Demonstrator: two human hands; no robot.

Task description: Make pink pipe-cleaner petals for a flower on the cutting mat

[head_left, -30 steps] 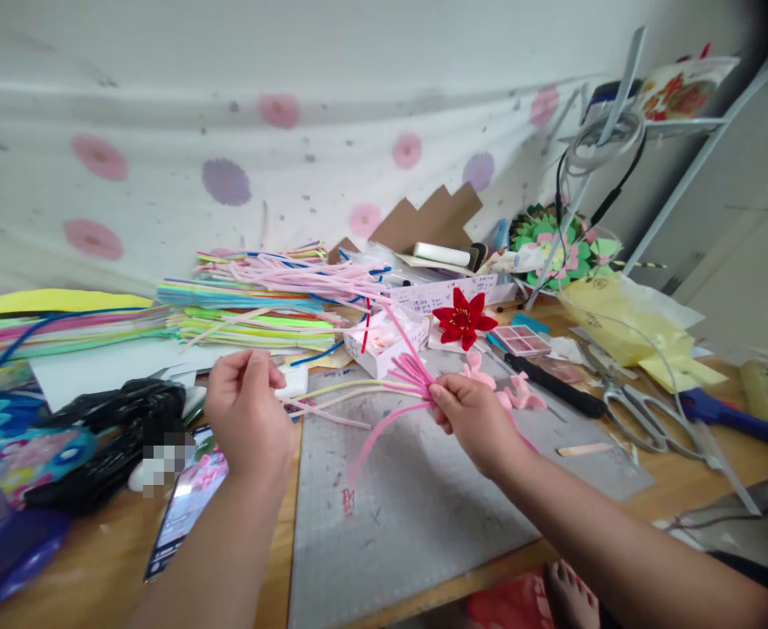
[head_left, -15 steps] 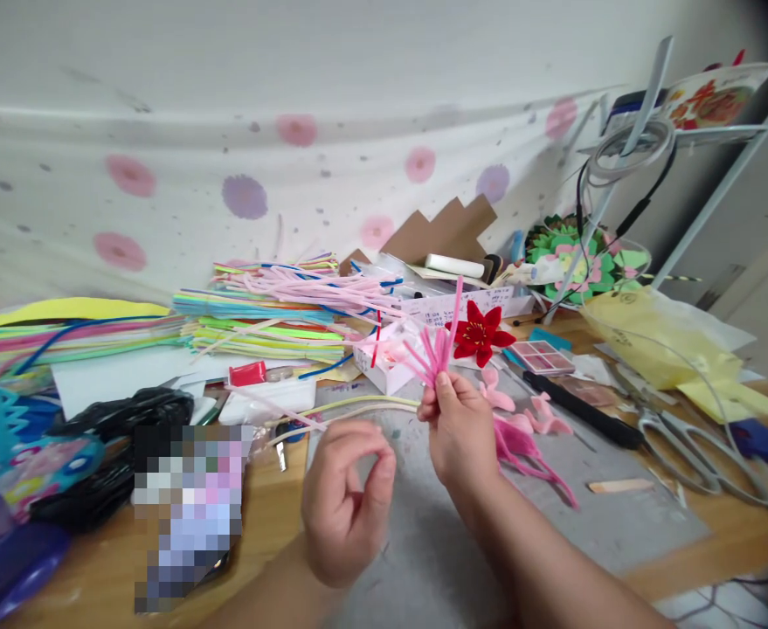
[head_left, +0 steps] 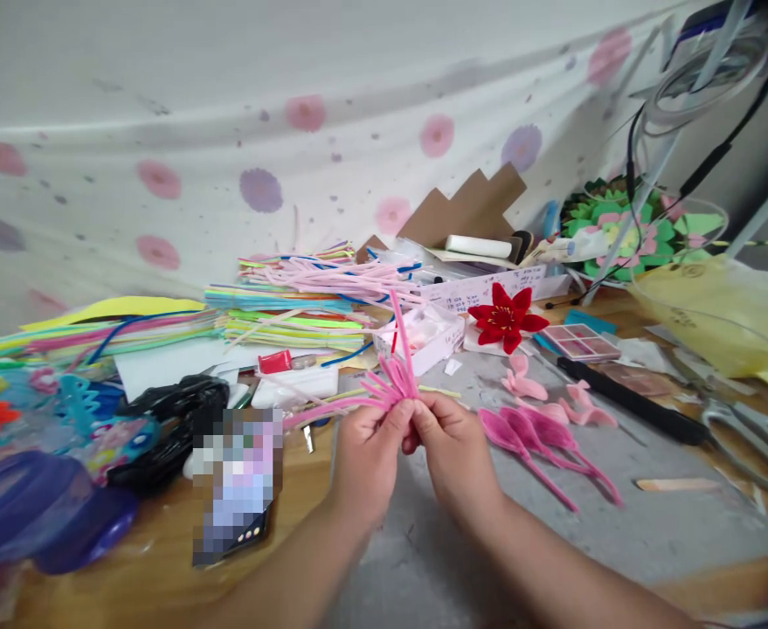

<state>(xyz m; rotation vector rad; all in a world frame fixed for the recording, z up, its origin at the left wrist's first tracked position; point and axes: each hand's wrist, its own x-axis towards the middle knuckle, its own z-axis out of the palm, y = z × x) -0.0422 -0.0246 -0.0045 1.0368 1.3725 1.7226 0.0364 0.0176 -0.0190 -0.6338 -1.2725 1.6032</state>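
A bunch of pink pipe cleaners (head_left: 397,376) is pinched between my two hands at the middle of the view, one long stem sticking up and others pointing left. My left hand (head_left: 369,450) closes thumb and fingers on its base. Against it, my right hand (head_left: 453,445) is also closed on the bunch, fingertips touching the left ones. To the right, pink petal shapes with long stems (head_left: 534,437) lie on the grey mat (head_left: 423,542). Small pale pink curled pieces (head_left: 580,406) lie behind them. A red flower (head_left: 507,317) sits farther back.
Bundles of coloured pipe cleaners (head_left: 292,323) are stacked at back left. A white box (head_left: 436,336) stands behind my hands. Scissors (head_left: 743,445), a black-handled tool (head_left: 633,400) and a wooden stick (head_left: 678,484) lie right. A black plastic bag (head_left: 174,419) and purple object (head_left: 43,515) are left.
My left hand has moved up and right to meet my right hand, and now grips the pink pipe cleaners too. The bunch tilts more leftward. The camera view has shifted left.
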